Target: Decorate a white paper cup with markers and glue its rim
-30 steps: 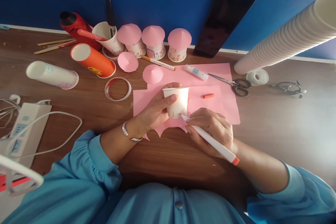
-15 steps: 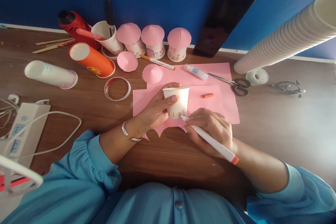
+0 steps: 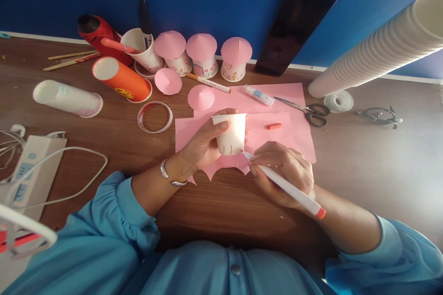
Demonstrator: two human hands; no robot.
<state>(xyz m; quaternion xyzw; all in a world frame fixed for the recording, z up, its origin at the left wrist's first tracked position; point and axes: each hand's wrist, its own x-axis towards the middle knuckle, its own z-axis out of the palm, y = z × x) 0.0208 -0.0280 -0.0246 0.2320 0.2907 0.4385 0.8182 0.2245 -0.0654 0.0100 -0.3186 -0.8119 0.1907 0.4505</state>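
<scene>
My left hand (image 3: 204,143) is wrapped round a small white paper cup (image 3: 231,133), thumb on its near side and fingers behind it. Short orange-red strokes run along the lower edge of the cup. In my right hand (image 3: 285,170) is a white marker with an orange end (image 3: 290,192), its tip close to the cup's lower right edge; whether it touches cannot be made out. Beneath both hands lie pink paper sheets (image 3: 301,143), with a loose orange marker cap (image 3: 274,126) on top.
Behind stand several cups with pink cone roofs (image 3: 236,50). Scissors (image 3: 313,113), a glue stick (image 3: 258,95) and tape (image 3: 339,101) lie beyond the paper. A tall cup stack (image 3: 374,48) and a phone (image 3: 299,23) lean at the wall. Left are a tape ring (image 3: 154,117) and power strip (image 3: 38,170).
The cup has turned and shifted slightly left in my left hand. My right hand has drawn the marker a little to the right, and another stroke shows more plainly on the cup.
</scene>
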